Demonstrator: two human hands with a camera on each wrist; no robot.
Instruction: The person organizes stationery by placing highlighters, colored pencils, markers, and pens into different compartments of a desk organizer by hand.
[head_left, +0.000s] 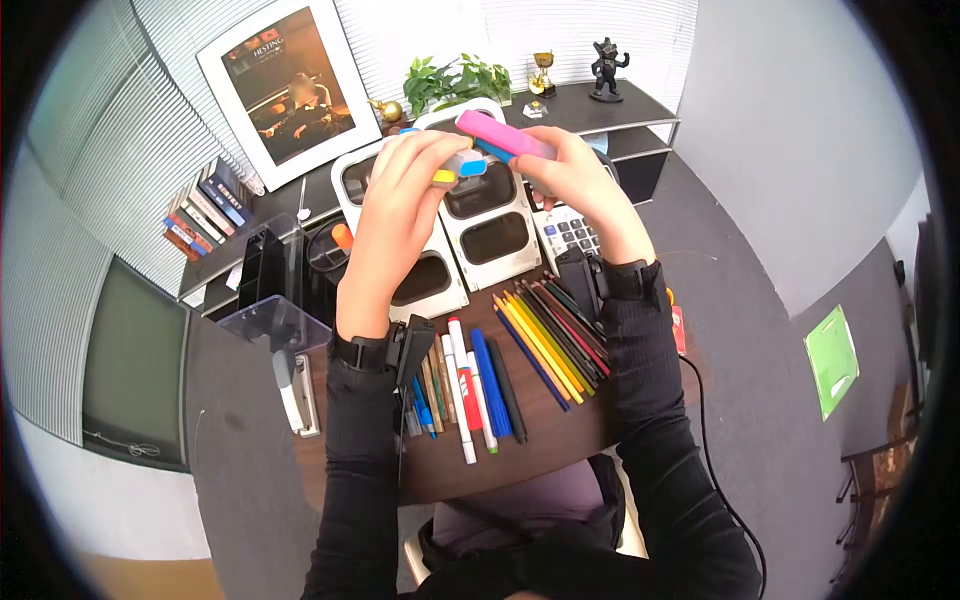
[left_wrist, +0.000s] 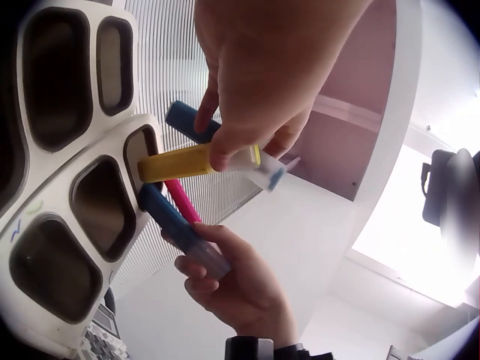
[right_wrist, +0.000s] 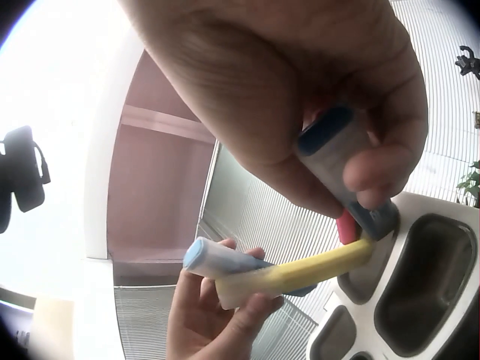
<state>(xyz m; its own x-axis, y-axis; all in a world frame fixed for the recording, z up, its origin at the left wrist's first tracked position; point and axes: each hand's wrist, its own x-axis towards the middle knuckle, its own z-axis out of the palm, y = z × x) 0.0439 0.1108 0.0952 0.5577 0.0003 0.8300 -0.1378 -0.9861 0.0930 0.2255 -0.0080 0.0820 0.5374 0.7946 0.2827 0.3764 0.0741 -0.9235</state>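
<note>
Watching remotely, I see the left hand (head_left: pixel 400 190) pinching a yellow marker (left_wrist: pixel 180 161) and a blue marker (left_wrist: pixel 184 121) at the head view's upper centre, the right hand (head_left: pixel 582 178) gripping a pink marker (head_left: pixel 490 129) and a second blue marker (left_wrist: pixel 166 214) nearby; upper left, a framed poster (head_left: pixel 290 95) reads "HESTING," book spines (head_left: pixel 208 212) too small to read.

chunky pink plastic highlighter (right_wrist: pixel 346 227): mostly hidden behind the right hand (right_wrist: pixel 285 82) in the right wrist view
white plastic organizer (left_wrist: pixel 52 191): chopped by the left wrist view's edge
upright multicoloured books (head_left: pixel 208 208): spine text's way too tiny to read
</note>
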